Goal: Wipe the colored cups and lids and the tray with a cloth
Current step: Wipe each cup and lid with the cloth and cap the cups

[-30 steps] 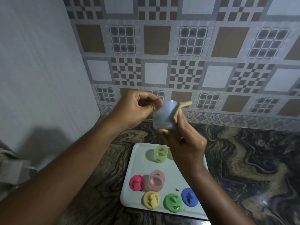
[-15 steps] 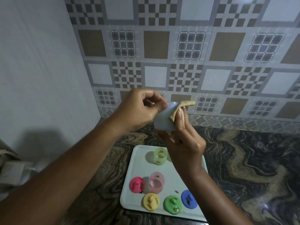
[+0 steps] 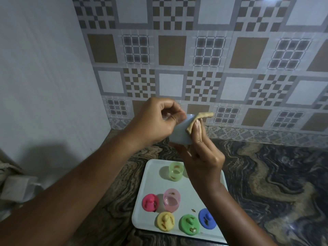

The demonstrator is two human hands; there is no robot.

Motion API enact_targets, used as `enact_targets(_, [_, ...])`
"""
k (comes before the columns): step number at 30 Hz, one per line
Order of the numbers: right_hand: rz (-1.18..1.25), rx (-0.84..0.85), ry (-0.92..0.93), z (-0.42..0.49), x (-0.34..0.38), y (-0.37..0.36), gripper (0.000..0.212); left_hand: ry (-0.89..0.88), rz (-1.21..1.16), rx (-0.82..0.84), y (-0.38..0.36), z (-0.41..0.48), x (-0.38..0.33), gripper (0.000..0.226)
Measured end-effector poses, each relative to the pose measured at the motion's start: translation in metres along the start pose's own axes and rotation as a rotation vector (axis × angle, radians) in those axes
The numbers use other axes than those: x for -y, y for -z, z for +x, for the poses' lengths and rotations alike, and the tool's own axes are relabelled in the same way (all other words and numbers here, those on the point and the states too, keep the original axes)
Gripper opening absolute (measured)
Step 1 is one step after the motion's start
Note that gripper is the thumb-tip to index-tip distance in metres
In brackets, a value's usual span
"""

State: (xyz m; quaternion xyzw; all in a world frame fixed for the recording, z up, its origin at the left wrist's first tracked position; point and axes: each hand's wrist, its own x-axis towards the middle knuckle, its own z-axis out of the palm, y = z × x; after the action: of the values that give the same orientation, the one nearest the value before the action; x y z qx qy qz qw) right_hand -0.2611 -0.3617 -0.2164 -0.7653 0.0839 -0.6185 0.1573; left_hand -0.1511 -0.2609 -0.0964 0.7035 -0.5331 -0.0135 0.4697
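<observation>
Currently | left grip (image 3: 156,121) clamped on blue cup (image 3: 179,134) | right grip (image 3: 202,157) pinching cloth (image 3: 200,116) against it | below grips: tray (image 3: 150,183), green cup (image 3: 175,171), pink cup (image 3: 171,201), lids (image 3: 165,221) likely pending

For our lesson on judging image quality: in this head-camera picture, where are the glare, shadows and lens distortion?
Head view: dim light; glare flares at the top right of the tiled wall and glints on the marble counter; the left forearm, soft so near the lens, throws a blurred shadow on the plain wall; the wide lens bows the tile lines toward the edges.
</observation>
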Motion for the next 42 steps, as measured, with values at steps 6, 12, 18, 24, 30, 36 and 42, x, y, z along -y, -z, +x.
enact_targets(6, [0.170,-0.016,-0.147,0.001,-0.004,0.003,0.071,0.164,-0.204,0.024,0.005,-0.004,0.013,0.015])
enact_targets(12, [0.058,0.059,-0.012,-0.001,-0.008,-0.002,0.057,0.048,0.058,0.009,0.001,-0.001,0.006,0.003])
enact_targets(18, [0.265,-0.020,-0.230,0.002,-0.009,0.002,0.076,0.141,-0.204,-0.021,0.000,-0.003,0.015,0.022])
enact_targets(24, [0.254,-0.013,-0.177,0.005,-0.004,0.002,0.069,0.163,-0.183,-0.034,0.005,0.003,0.012,0.009])
enact_targets(30, [0.075,-0.010,-0.009,0.000,-0.008,0.000,0.060,-0.025,0.043,-0.040,-0.003,-0.002,-0.001,0.011])
enact_targets(36, [0.369,-0.084,-0.325,0.004,0.001,0.001,0.079,0.197,-0.313,-0.017,0.000,-0.002,0.015,0.020])
enact_targets(42, [0.127,-0.035,-0.039,0.007,-0.007,-0.001,0.069,0.091,-0.111,0.001,0.007,0.004,0.009,0.010])
